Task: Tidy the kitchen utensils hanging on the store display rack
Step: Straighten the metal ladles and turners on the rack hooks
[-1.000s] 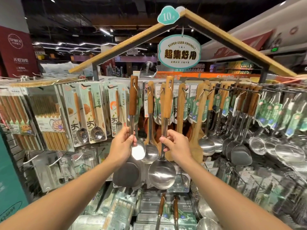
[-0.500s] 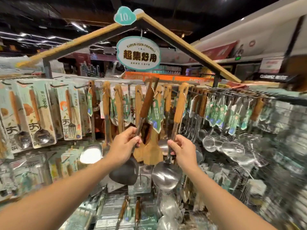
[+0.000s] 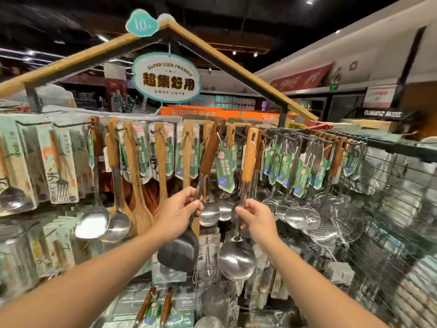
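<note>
The rack (image 3: 354,138) spans the view under a peaked wooden roof (image 3: 236,65) with an oval sign (image 3: 166,78) hung beneath the apex; its hooks carry rows of wooden-handled utensils, carded forks and spoons at left, wire skimmers (image 3: 331,223) at right. Both arms reach in from below. The left hand (image 3: 178,213) curls round the metal shaft of a turner (image 3: 179,252), whose long axis tilts: dark wooden handle up and to the right with its top at the rail, flat dark blade down and to the left, hanging below the hand. The right hand (image 3: 256,220) pinches the shaft of a ladle (image 3: 236,259) between thumb and fingers; the ladle stands nearly upright, pale wooden handle up at the rail, shiny bowl down and facing the camera, just right of the turner blade and apart from it. Whether either handle sits on a hook cannot be told. Green tags (image 3: 224,171) dangle between the two handles
</note>
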